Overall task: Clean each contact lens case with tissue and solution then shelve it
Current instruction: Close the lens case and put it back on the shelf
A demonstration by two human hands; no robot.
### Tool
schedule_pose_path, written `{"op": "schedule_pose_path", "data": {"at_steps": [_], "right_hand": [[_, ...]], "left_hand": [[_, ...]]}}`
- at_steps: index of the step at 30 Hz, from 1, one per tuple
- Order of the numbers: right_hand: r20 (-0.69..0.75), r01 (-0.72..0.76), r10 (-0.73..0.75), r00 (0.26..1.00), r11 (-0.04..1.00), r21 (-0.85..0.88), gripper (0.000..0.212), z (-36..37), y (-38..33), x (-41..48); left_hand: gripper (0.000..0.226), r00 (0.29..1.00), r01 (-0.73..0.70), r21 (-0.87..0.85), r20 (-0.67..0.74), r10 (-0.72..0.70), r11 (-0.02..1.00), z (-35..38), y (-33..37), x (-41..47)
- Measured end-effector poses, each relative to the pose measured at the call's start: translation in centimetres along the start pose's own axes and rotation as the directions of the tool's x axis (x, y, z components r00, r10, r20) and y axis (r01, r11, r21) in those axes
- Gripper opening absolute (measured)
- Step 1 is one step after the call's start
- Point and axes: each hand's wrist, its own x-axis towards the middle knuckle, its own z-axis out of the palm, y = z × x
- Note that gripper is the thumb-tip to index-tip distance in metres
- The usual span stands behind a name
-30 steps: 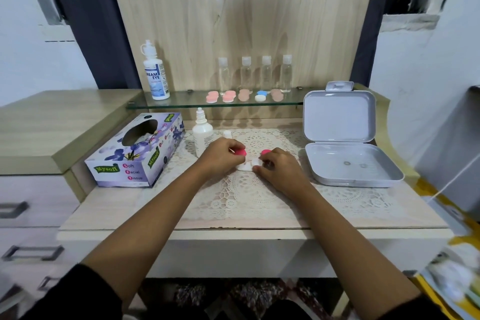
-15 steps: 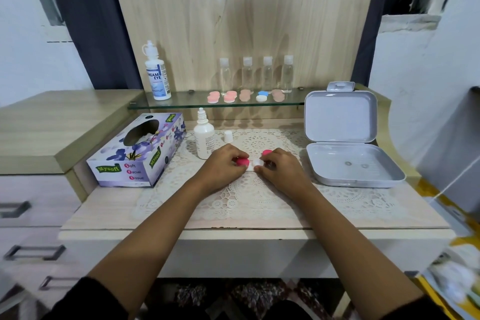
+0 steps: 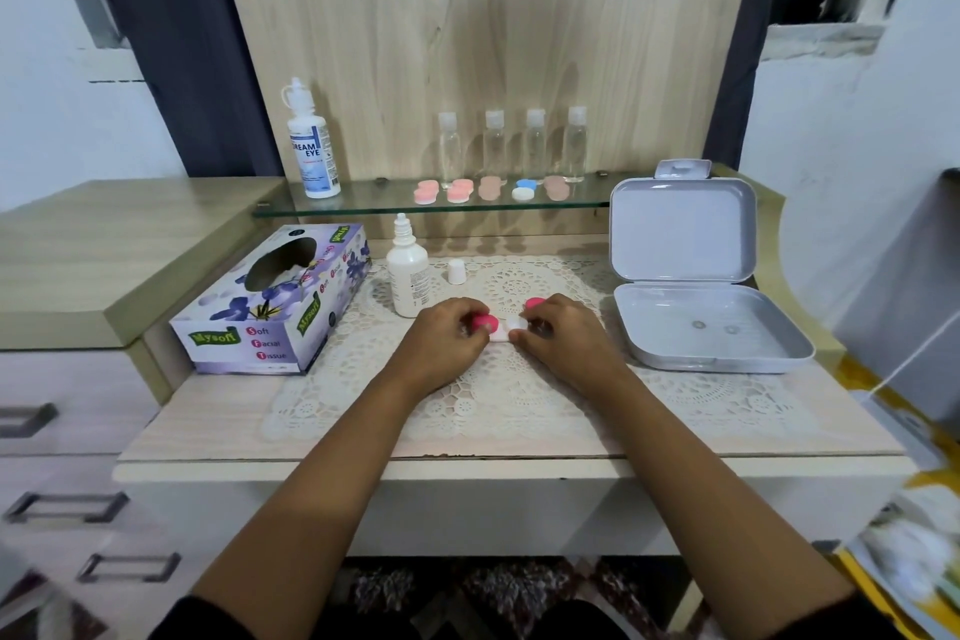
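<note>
Over the lace mat [image 3: 519, 405], my left hand [image 3: 441, 343] pinched the pink cap [image 3: 482, 322]; my right hand [image 3: 566, 343] pinched the lens case [image 3: 511, 326] steady (for twisting, presumably).

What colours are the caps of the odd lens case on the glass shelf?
The lens case has one blue cap and one white; head view.

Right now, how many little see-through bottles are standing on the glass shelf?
4, in one row along the back of the glass shelf, left to right: first bottle, second bottle, third bottle, fourth bottle. None looks hidden.
</note>
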Motion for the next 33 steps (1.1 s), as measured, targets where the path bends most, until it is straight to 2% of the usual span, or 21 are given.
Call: {"op": "schedule_pose_path", "data": {"at_steps": [6,19,25,30,33], "right_hand": [[-0.001,0.004,-0.004,1.0,1.0,-0.004,0.03,-0.05,0.06,0.08],[0.011,0.009,-0.009,1.0,1.0,-0.026,0.029,-0.12,0.03,0.17],[0.015,0.009,-0.009,1.0,1.0,-0.023,0.03,-0.24,-0.04,0.14],[0.021,0.013,-0.012,1.0,1.0,-0.026,0.03,-0.24,-0.07,0.24],[0.015,0.014,-0.014,1.0,1.0,-0.019,0.028,-0.24,-0.12,0.17]], "left_hand": [[0.036,0.999,-0.026,0.029,0.047,0.025,0.999,-0.17,-0.09,-0.06],[0.026,1.0,-0.016,0.114,-0.018,0.019,0.993,0.17,-0.42,0.13],[0.028,0.996,-0.075,0.118,0.051,0.069,0.99,0.04,-0.39,-0.04],[0.04,0.999,-0.016,0.069,0.036,0.013,0.998,0.04,-0.29,0.22],[0.034,0.999,-0.031,0.04,0.035,0.03,0.999,-0.12,-0.25,0.05]]}}
